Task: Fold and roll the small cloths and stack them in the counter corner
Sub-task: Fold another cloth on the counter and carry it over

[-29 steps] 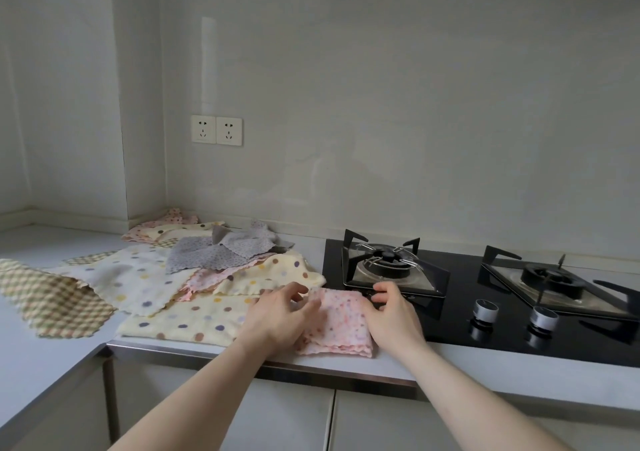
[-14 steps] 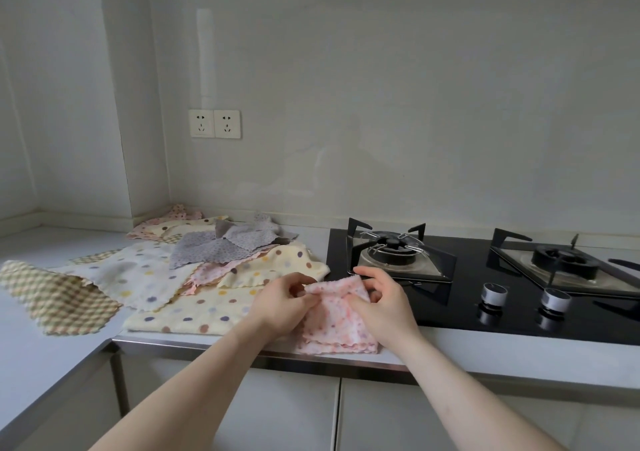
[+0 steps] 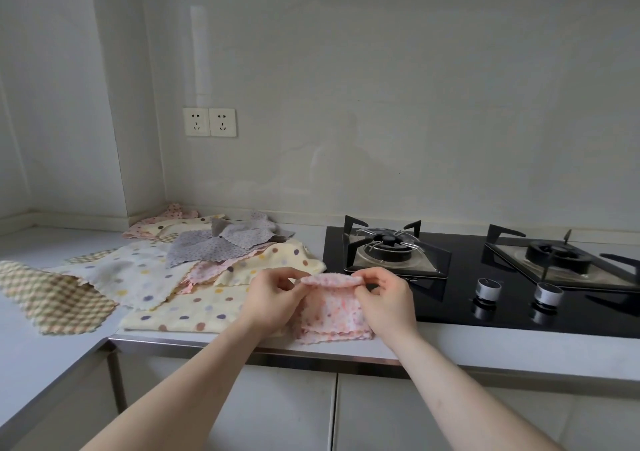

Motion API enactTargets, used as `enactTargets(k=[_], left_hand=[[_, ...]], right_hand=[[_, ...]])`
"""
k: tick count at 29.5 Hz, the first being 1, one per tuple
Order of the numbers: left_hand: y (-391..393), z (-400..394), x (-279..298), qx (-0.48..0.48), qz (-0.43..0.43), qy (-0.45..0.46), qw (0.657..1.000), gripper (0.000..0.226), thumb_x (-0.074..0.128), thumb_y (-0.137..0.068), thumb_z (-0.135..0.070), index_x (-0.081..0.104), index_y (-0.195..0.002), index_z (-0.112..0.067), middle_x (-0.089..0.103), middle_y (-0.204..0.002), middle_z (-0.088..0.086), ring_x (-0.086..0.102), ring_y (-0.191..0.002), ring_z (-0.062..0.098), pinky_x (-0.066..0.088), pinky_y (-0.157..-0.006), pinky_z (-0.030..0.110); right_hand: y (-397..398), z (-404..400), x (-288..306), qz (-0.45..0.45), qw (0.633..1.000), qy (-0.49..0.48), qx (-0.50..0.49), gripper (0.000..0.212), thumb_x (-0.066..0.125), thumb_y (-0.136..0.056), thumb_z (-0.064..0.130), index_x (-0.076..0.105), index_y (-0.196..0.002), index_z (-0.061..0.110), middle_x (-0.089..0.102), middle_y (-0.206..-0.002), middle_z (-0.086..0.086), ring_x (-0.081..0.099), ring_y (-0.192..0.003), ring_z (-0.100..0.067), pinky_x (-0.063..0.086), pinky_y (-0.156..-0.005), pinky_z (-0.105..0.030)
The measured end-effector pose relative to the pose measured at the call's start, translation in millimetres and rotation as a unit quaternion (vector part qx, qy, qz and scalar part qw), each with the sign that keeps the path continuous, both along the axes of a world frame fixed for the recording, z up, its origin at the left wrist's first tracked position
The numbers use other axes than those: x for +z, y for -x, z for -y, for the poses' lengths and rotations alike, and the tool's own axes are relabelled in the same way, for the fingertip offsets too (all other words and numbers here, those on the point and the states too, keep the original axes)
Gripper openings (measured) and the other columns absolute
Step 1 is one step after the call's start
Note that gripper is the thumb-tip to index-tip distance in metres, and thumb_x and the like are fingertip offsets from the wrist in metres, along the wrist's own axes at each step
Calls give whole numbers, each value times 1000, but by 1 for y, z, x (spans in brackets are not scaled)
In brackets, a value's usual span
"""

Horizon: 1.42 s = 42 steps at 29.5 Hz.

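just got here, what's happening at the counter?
A person is rolling a folded pink cloth at the front edge of the counter, next to the stove. The left hand and right hand each pinch its far edge, curled over toward the person. The other cloths lie spread out, unfolded, to the left.

We've got the folded cloth at the counter's front edge, just left of the hob, with the left hand and right hand pinching its far end, one each side. Left of it the loose cloths overlap, spreading back to the corner. The sockets sit on the wall behind.
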<state>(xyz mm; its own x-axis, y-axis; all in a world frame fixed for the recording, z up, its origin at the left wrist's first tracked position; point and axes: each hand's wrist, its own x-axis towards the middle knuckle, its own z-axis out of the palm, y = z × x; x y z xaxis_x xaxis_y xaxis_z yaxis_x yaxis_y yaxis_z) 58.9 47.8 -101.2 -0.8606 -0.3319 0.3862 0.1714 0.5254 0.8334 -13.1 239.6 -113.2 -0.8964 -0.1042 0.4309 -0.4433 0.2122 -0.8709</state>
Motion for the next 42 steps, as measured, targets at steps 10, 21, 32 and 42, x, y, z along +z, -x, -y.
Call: enactTargets(k=[10, 21, 32, 42], left_hand=[[-3, -2, 2, 14, 0, -8, 1000, 10, 73, -90, -22, 81, -92, -29, 76, -70, -8, 62, -50, -1, 43, -43, 15], [0, -1, -2, 29, 47, 5, 998, 17, 70, -83, -9, 74, -75, -23, 77, -81, -8, 70, -54, 9, 44, -41, 22], [7, 3, -7, 61, 84, 163, 981, 12, 65, -79, -35, 71, -69, -32, 58, -101, -15, 60, -90, 8, 44, -77, 27], [10, 4, -14, 77, 74, 171, 980, 46, 69, -77, -65, 54, -104, -31, 56, -114, -13, 57, -102, 15, 43, -81, 34]], right_hand=[[1, -1, -1, -1, 999, -28, -22, 22, 64, -90, 7, 69, -85, 27, 74, -86, 13, 67, -82, 3, 60, -75, -30], [1, 2, -4, 9, 995, -96, -35, 21, 58, -86, 2, 61, -78, 22, 69, -81, 5, 62, -73, -12, 50, -60, -28], [-3, 7, -8, -47, 968, -239, -59, 25, 59, -82, 23, 50, -59, 23, 57, -69, 7, 53, -80, -21, 40, -70, -34], [-3, 9, -6, -29, 970, -228, -80, 11, 68, -79, 37, 61, -85, 31, 57, -103, 15, 51, -105, -17, 41, -92, -37]])
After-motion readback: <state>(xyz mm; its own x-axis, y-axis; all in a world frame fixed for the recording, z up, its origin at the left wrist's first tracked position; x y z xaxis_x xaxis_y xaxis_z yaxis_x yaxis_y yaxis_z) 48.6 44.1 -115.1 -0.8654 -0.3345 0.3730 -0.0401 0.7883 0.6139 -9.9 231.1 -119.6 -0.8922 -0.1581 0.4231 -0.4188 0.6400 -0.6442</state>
